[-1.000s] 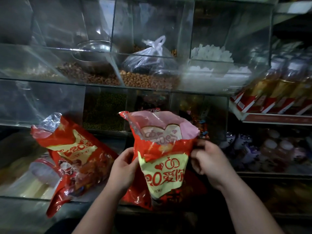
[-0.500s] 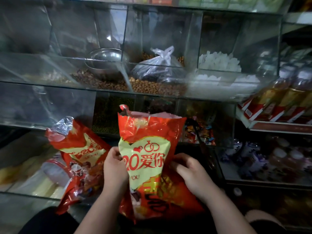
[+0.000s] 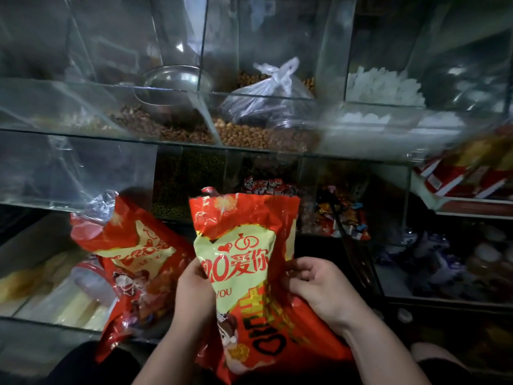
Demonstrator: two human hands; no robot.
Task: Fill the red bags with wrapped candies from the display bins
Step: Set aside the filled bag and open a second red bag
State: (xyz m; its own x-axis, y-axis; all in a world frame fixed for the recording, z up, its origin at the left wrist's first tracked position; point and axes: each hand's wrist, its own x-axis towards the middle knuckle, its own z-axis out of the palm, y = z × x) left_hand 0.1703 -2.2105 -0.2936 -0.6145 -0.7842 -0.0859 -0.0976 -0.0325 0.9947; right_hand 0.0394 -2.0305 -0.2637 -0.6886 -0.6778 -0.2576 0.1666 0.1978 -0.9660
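Lower centre: left hand [image 3: 194, 290] and right hand [image 3: 313, 287] each curl round a side of the upright red bag [image 3: 244, 245], its mouth flattened. The next step is probably to spread it and reach the wrapped candies [image 3: 341, 215] just behind.

The held bag [image 3: 244, 245] stands in the lower middle of the frame, between the left hand [image 3: 194, 290] and the right hand [image 3: 313, 287]. The second bag [image 3: 133, 262] leans just left of it. Behind, at middle right, wrapped candies [image 3: 341, 215] lie in a bin [image 3: 388, 190]. In the upper bins [image 3: 330, 65] sit a bowl [image 3: 175, 81] and a tied sack [image 3: 272, 101].
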